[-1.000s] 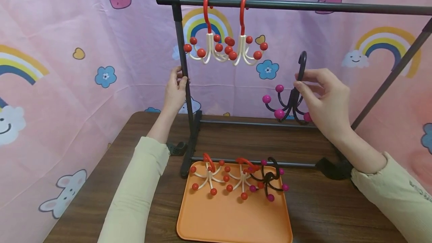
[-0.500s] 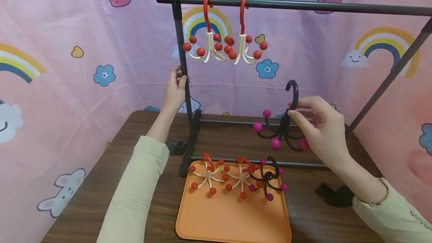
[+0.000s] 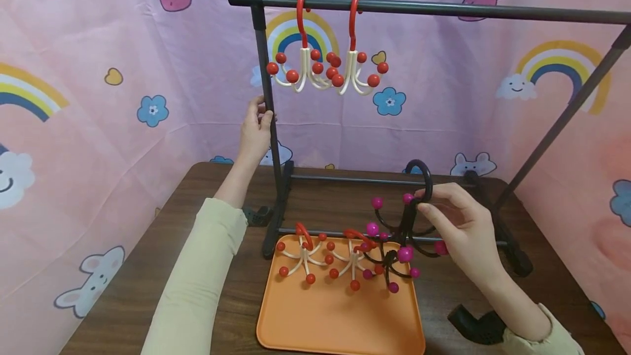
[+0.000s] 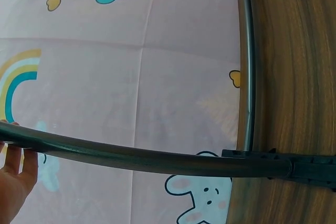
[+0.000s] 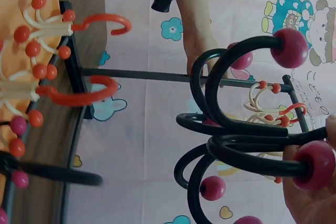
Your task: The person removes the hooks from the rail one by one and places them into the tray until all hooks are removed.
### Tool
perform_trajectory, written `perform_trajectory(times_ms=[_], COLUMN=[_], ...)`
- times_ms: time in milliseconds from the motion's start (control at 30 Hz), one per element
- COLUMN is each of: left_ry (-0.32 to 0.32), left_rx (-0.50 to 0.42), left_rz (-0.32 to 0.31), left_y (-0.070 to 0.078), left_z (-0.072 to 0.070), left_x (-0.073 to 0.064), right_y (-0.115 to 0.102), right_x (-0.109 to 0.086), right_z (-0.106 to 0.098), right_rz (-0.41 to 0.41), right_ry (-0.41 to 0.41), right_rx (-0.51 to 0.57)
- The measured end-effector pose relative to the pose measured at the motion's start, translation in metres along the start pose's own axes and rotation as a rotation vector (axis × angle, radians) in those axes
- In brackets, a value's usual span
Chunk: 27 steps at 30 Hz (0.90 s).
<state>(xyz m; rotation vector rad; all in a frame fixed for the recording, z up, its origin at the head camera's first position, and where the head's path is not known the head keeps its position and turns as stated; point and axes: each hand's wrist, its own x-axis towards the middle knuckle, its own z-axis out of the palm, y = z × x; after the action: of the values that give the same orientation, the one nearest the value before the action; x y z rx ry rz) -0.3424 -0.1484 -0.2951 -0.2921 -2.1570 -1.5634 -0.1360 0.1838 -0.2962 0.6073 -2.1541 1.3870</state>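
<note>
1. Well, the right hand (image 3: 460, 229) pinches the black hanger (image 3: 406, 223) with thumb and fingers, just below its hook (image 3: 428, 175).
2. That hanger is nearly upright over the far right corner of the orange tray (image 3: 340, 316). I cannot tell if it touches anything below.
3. It is probably light and stiff, maybe a bit slippery. Its curly arms (image 5: 212, 92) could catch on the other black hanger (image 3: 390, 259), so under the hook seems a good place to hold.
4. The left hand (image 3: 255, 133) has its fingers round the side of the dark rack (image 3: 266, 81).
5. Two red-and-white hangers (image 3: 305, 62) hang on its top bar (image 3: 443, 9); two more (image 3: 304, 256) lie in the tray.
6. Under it all is a brown worktop (image 3: 241, 273), with pink rainbow cloth (image 3: 207, 48) behind.
</note>
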Motion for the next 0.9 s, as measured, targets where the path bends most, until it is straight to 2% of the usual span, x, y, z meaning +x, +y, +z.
perform_trajectory(times_ms=[133,267,400,533,667,833,900], left_ry=[-0.009,-0.009,-0.014,-0.012,-0.004,-0.005,-0.004], left_rx=[-0.01,-0.025,-0.017,-0.01,-0.002,-0.004,-0.01], left_rz=[-0.009,-0.016,-0.01,-0.002,0.006,0.012,0.014], left_y=[-0.004,-0.007,-0.007,-0.005,-0.005,-0.006,-0.007], left_z=[0.001,0.001,0.002,0.001,0.001,0.0,0.001], left_x=[0.0,-0.001,0.0,0.002,0.003,0.004,0.004], right_y=[0.0,0.002,0.007,0.017,0.029,0.038,0.04], right_x=[-0.012,-0.024,-0.036,-0.047,-0.059,-0.073,-0.077], right_z=[0.002,0.004,0.007,0.01,0.016,0.023,0.024], right_rz=[0.068,0.097,0.056,-0.021,-0.079,-0.098,-0.073], right_ry=[-0.021,-0.055,-0.062,-0.067,-0.1,-0.129,-0.132], right_rx=[0.057,0.097,0.154,0.226,0.296,0.327,0.312])
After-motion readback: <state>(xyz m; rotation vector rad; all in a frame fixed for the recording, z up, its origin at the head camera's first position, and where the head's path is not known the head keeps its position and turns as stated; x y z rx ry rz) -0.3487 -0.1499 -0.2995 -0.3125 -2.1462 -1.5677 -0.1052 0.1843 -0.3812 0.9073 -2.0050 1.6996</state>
